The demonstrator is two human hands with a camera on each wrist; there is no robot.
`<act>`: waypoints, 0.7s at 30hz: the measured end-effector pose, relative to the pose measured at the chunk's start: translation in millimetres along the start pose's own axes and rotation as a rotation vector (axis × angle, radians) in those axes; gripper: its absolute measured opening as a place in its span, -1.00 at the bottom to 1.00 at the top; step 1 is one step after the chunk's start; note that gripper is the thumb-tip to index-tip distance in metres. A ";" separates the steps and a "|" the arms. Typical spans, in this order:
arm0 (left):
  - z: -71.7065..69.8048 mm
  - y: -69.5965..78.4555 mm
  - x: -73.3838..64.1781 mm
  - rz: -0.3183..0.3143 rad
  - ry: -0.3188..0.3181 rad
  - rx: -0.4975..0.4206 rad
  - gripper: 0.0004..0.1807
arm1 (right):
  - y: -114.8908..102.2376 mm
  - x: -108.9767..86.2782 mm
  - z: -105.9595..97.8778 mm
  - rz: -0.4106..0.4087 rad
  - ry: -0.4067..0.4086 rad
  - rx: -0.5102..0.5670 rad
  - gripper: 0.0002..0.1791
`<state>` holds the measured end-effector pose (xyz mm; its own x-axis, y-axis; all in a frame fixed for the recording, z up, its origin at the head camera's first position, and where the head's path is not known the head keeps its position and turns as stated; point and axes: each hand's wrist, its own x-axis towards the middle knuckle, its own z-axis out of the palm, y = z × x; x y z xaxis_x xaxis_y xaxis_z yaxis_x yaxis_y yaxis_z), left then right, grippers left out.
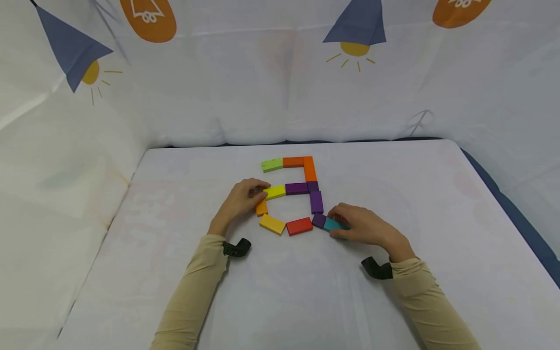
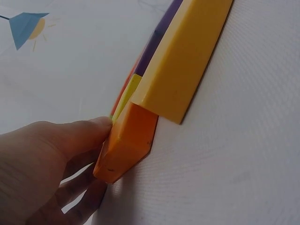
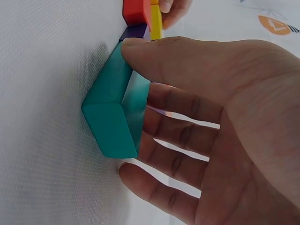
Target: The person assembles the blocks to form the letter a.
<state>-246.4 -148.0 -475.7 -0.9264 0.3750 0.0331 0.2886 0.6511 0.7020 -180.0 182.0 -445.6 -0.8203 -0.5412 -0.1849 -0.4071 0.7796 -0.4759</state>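
Coloured rectangular blocks lie in a figure on the white table. My left hand (image 1: 239, 200) pinches the left end of a yellow block (image 1: 275, 192), its thumb beside an orange block (image 1: 261, 208). In the left wrist view, that orange block partly hides the fingers. At the figure's lower right, my right hand (image 1: 365, 226) grips a teal block (image 3: 110, 126) between thumb and fingers. One end of the teal block meets a dark purple block (image 1: 319, 220). Left of this are a red block (image 1: 299, 226) and an amber-yellow block (image 1: 272, 224).
Purple blocks (image 1: 316, 201) form the figure's right side. Above them are orange-red blocks (image 1: 309, 168) and a lime green block (image 1: 272, 165). The white table (image 1: 297, 291) extends around the figure. White fabric with printed lamps (image 1: 356, 24) hangs behind.
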 end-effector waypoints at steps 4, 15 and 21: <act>-0.3 0.8 0.2 -0.002 0.000 0.000 -0.70 | 0.9 0.1 0.5 0.002 -0.001 0.003 -0.60; -0.3 -0.5 0.7 -0.003 -0.006 0.003 -0.70 | -0.4 0.5 1.1 0.008 0.000 -0.003 -0.61; -0.4 -0.9 1.1 0.000 -0.007 -0.002 -0.70 | -0.8 -0.5 -1.5 0.005 0.002 0.005 -0.62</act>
<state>-247.8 -148.4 -476.0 -0.9247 0.3797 0.0279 0.2881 0.6501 0.7031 -179.9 182.1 -443.8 -0.8232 -0.5367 -0.1854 -0.4009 0.7806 -0.4796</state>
